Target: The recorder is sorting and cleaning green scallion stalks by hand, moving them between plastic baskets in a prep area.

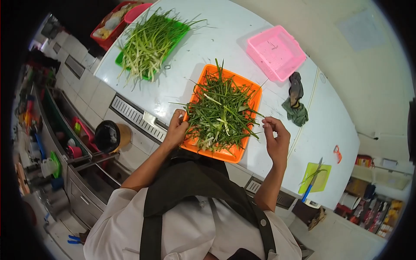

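Note:
An orange plastic basket (233, 158) lies at the table's near edge, heaped with cut green scallions (221, 110), a few pale white pieces among them. My left hand (177, 130) grips the basket's left rim, thumb and fingers around the edge. To the right of the basket, my right hand (277, 139) is raised with thumb and index fingertips close together. They meet the tip of one long green leaf that juts over the rim; whether they pinch it is not clear.
At far left a green tray (178, 35) bears whole scallions. A pink basket (276, 53) stands at the back right, a dark cloth (295, 100) near it. Farther right are an orange peeler (338, 154) and a blue-handled knife (307, 192) on a lime-green cutting board (323, 182).

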The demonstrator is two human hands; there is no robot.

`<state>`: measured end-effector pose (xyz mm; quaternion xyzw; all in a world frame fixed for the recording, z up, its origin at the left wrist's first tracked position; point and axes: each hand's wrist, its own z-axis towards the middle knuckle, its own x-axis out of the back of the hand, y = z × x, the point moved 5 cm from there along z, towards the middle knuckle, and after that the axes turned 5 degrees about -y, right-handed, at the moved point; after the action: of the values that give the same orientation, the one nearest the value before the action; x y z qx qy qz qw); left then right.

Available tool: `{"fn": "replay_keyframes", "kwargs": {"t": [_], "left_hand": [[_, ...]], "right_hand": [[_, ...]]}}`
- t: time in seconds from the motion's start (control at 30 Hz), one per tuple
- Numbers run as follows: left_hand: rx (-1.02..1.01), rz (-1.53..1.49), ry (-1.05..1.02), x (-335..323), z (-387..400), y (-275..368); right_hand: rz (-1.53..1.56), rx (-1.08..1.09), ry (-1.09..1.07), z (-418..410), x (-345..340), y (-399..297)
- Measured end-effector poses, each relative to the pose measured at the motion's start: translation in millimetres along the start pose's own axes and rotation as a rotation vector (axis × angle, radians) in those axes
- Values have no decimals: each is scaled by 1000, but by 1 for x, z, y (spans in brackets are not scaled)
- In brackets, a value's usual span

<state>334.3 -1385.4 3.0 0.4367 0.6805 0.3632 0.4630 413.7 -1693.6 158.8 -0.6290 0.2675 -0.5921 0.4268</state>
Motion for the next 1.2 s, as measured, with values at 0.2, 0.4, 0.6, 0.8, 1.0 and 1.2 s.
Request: {"fn": "replay_keyframes", "kwargs": {"t": [0.2,0.4,0.6,0.8,1.0,1.2], "left_hand": [[-139,51,23,5,-9,16],[-129,33,81,8,-8,-1],[-155,119,70,37,-5,-1],[-73,130,26,38,23,-21],[-664,735,200,9,-19,93],[-401,88,-215,-35,14,115]], "right_hand": [[-112,39,-198,26,-10,-9],[-153,-196,-408,26,-81,-20],[-110,-157,-206,15,-114,-25],[15,-115,9,27,-95,-46],[446,-63,50,36,-94,-29],[665,-167,-37,36,-121,-25]]}}
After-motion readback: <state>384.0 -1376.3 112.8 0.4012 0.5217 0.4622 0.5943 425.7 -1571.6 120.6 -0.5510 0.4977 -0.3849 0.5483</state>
